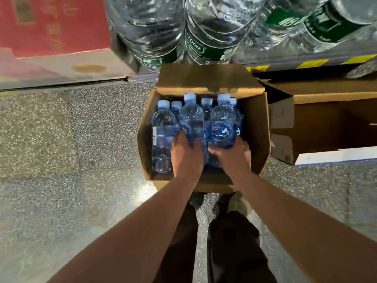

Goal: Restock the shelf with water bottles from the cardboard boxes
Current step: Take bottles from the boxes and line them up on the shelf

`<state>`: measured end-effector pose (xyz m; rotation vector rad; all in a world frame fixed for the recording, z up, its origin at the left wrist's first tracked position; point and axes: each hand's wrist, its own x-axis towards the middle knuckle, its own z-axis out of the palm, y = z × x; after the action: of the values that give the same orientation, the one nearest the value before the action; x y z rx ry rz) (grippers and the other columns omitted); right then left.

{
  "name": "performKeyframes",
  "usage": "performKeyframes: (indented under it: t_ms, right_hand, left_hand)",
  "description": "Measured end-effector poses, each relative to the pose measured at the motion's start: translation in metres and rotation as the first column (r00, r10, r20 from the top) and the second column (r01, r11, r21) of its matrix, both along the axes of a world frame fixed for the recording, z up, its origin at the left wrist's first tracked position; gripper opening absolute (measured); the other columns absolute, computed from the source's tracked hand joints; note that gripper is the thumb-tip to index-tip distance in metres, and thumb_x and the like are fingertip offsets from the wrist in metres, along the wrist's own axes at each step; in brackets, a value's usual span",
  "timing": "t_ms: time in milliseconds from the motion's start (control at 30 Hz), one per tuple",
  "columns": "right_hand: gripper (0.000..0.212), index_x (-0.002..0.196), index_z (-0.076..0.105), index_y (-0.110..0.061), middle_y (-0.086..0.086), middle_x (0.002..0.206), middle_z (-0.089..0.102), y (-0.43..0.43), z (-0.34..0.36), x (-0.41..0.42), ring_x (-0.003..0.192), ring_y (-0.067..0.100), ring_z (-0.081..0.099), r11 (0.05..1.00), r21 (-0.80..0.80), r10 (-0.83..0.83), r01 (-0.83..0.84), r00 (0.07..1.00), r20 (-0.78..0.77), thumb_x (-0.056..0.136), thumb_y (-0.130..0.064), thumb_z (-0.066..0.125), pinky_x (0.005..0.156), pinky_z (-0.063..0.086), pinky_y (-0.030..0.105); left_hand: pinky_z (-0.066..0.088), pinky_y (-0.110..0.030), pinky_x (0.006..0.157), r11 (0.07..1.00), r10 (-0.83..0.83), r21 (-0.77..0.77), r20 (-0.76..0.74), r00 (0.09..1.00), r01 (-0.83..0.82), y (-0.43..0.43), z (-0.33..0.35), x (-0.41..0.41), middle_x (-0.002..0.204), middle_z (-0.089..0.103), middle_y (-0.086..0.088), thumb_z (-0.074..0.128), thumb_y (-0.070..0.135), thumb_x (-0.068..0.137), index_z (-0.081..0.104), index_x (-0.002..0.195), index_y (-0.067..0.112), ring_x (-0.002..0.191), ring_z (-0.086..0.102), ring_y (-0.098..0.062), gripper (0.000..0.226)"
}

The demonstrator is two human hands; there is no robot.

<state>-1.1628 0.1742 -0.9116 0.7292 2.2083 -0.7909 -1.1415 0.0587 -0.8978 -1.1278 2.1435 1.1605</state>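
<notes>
Water bottles [163, 127] sit in the cardboard box [257, 127]; the left hand [186, 158] grips the middle bottle [191, 117], the right hand [232, 155] grips the right bottle [221, 127].

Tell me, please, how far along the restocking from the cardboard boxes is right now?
Done: the brown cardboard box on the right shows no bottles inside. In hand: the left hand and right hand each grip a small blue-labelled plastic water bottle in the open brown cardboard box at centre. Left: at least four more blue-capped bottles stand there.
</notes>
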Motion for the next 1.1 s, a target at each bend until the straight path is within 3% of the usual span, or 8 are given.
performKeyframes:
  t_ms: [133,333,467,667,767,867,967,1100]
  right_hand:
    - [0.063,0.124,0.051,-0.020,0.002,0.108,0.061,0.008,-0.002,-0.003,0.086,0.017,0.052,0.996,-0.063,-0.065,0.065,0.998,0.001,0.068,-0.035,0.078,0.068,0.039,0.024]
    - [0.068,0.121,0.055,-0.019,0.005,0.113,0.059,0.012,-0.009,-0.003,0.090,0.019,0.060,0.996,-0.083,-0.043,0.044,0.999,0.021,0.061,-0.040,0.080,0.068,0.046,0.024]
    - [0.073,0.119,0.061,-0.019,0.002,0.111,0.065,0.013,-0.011,-0.009,0.099,0.019,0.062,0.988,-0.140,-0.055,0.060,0.998,0.041,0.055,-0.046,0.085,0.086,0.051,0.030]
    - [0.063,0.106,0.065,-0.021,-0.003,0.099,0.069,0.011,-0.014,-0.014,0.092,0.017,0.065,0.983,-0.133,-0.119,0.128,0.990,0.075,0.051,-0.044,0.087,0.085,0.054,0.033]
    - [0.044,0.089,0.068,-0.024,-0.007,0.087,0.070,0.016,-0.010,-0.015,0.085,0.015,0.066,0.972,-0.171,-0.149,0.161,0.985,0.083,0.051,-0.035,0.087,0.079,0.055,0.031]
    - [0.034,0.072,0.061,-0.026,-0.011,0.077,0.067,0.023,0.004,-0.015,0.075,0.011,0.065,0.965,-0.213,-0.142,0.152,0.988,0.060,0.051,-0.029,0.086,0.066,0.052,0.025]
    - [0.032,0.074,0.062,-0.025,-0.007,0.078,0.070,0.028,0.029,-0.015,0.070,0.009,0.065,0.946,-0.282,-0.148,0.157,0.988,0.052,0.054,-0.023,0.087,0.057,0.046,0.022]
    - [0.035,0.084,0.064,-0.025,-0.010,0.082,0.071,0.033,0.078,-0.022,0.071,0.004,0.065,0.903,-0.410,-0.132,0.129,0.991,0.021,0.060,-0.011,0.085,0.050,0.043,0.015]
  left_hand:
    - [0.045,-0.035,0.086,0.991,0.125,0.037,0.032,0.992,-0.126,-0.004,-0.002,0.001,0.116,0.055,0.001,0.068,0.035,0.083,0.049,0.127,0.020,0.105,0.054,-0.022,0.050]
    - [0.047,-0.041,0.094,0.972,0.213,0.080,0.085,0.973,-0.219,0.005,-0.014,-0.012,0.116,0.043,-0.004,0.079,0.030,0.069,0.053,0.119,0.019,0.109,0.050,-0.025,0.058]
    - [0.046,-0.023,0.055,0.908,0.354,0.207,0.086,0.931,-0.364,0.005,-0.015,-0.010,0.101,0.056,0.003,0.074,0.037,0.077,0.037,0.103,0.030,0.081,0.058,-0.015,0.046]
    - [0.055,-0.030,0.063,0.950,0.183,0.227,0.147,0.972,-0.213,-0.006,-0.021,-0.016,0.098,0.063,-0.001,0.082,0.031,0.067,0.046,0.112,0.021,0.076,0.064,-0.019,0.059]
    - [0.057,-0.035,0.068,0.969,0.147,0.175,0.168,0.975,-0.176,-0.002,-0.018,-0.018,0.098,0.063,-0.003,0.081,0.032,0.066,0.050,0.113,0.018,0.084,0.065,-0.024,0.059]
    - [0.051,-0.027,0.059,0.964,0.182,0.170,0.135,0.974,-0.204,-0.001,-0.008,-0.013,0.096,0.061,0.002,0.084,0.033,0.064,0.050,0.110,0.019,0.077,0.062,-0.015,0.059]
    - [0.048,-0.026,0.056,0.974,0.155,0.154,0.084,0.984,-0.167,-0.001,0.015,-0.009,0.100,0.061,0.003,0.086,0.034,0.062,0.048,0.109,0.021,0.079,0.062,-0.015,0.061]
    - [0.057,-0.038,0.076,0.979,0.166,0.117,0.013,0.986,-0.167,0.003,0.062,-0.011,0.100,0.060,0.003,0.086,0.033,0.062,0.048,0.113,0.020,0.090,0.064,-0.021,0.064]
